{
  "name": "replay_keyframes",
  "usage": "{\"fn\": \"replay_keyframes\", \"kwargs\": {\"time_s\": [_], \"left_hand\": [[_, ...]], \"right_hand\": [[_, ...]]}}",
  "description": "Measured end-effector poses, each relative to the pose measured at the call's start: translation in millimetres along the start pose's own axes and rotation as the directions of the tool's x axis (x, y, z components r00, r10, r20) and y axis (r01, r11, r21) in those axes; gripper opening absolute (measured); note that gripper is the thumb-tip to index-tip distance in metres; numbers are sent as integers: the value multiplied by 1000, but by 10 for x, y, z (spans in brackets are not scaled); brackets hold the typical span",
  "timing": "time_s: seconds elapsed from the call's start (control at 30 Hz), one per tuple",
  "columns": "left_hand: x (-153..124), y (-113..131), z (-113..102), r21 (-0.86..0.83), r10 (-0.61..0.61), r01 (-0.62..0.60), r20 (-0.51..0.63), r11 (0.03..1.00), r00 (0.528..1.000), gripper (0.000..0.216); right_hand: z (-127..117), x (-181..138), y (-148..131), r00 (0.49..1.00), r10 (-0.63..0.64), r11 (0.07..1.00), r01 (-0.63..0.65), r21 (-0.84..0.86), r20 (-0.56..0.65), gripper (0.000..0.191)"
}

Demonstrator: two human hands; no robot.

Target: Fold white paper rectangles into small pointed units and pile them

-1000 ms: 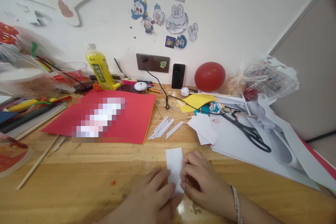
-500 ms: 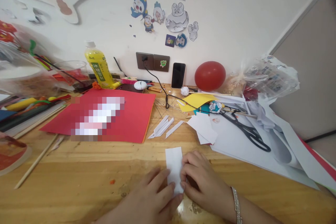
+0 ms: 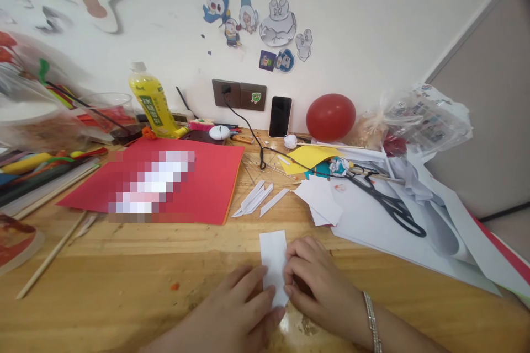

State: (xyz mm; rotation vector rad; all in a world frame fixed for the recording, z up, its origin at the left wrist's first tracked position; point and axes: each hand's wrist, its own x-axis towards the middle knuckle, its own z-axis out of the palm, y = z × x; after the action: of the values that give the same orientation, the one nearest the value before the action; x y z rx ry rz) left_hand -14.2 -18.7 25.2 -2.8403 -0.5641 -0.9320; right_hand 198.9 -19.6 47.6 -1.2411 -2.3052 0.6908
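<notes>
A small white rectangular piece of paper [image 3: 274, 256] lies upright in front of me on the wooden table, between my hands. My left hand [image 3: 248, 303] holds its left and lower part, fingertips pressing on the surface and the thumb near the bottom edge. At the right edge, my right hand [image 3: 317, 276] pinches the paper with curled fingers and thumb; a silvery bracelet circles that wrist. Just beyond the paper lie several narrow folded white paper strips [image 3: 253, 198], with one more strip [image 3: 274, 202] to their right.
A red sheet [image 3: 207, 176] lies left. White papers [image 3: 321, 198] and black-handled scissors [image 3: 389, 207] are at right. Along the wall stand a yellow bottle [image 3: 152, 102], a phone [image 3: 280, 116] and a red balloon [image 3: 330, 117]. A wooden stick [image 3: 52, 256] lies far left.
The view has shifted slightly, so the background sits a little higher and further left. Both hands keep almost the same hold on the paper.
</notes>
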Motion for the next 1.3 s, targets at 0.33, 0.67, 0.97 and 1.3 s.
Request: {"fn": "replay_keyframes", "kwargs": {"time_s": [0.33,0.67,0.97,1.3], "left_hand": [[-7,-56,-20,14,57,-60,157,998,986,20],[157,2,-324,-29,-20,31,303,999,953,30],[-36,-39,-8,-27,43,-41,98,999,994,43],[47,22,-113,76,44,-61,202,995,978,39]], "right_hand": [[-33,3,-6,999,26,1000,-26,9,31,17],[-15,2,-38,1000,21,1000,-21,-23,17,19],[10,-11,-24,1000,0,999,0,-34,6,17],[9,-28,-36,1000,6,1000,-7,-21,-21,14]]}}
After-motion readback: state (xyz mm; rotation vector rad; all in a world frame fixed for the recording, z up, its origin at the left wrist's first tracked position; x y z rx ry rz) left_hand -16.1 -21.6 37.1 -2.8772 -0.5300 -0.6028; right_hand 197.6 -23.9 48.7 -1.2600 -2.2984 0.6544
